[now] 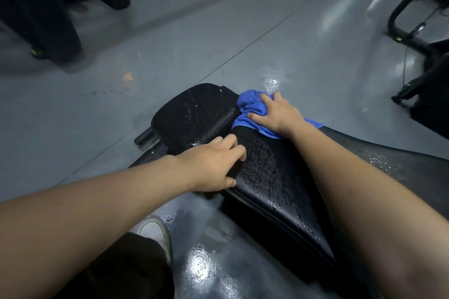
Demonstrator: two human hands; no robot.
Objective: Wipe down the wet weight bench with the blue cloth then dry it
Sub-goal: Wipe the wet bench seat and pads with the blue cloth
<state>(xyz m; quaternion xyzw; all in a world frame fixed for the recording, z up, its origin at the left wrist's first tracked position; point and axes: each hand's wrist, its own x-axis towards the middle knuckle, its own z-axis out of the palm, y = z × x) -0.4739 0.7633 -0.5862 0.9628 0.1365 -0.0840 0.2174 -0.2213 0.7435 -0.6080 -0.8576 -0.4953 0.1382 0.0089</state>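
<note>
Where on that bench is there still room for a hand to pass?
The long pad lies bare between the left hand and right forearm. The seat pad is bare too. It is crowded where the right hand presses the blue cloth.

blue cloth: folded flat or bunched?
Bunched. The blue cloth is crumpled in folds under the right hand, one edge trailing over the bench pad.
</note>
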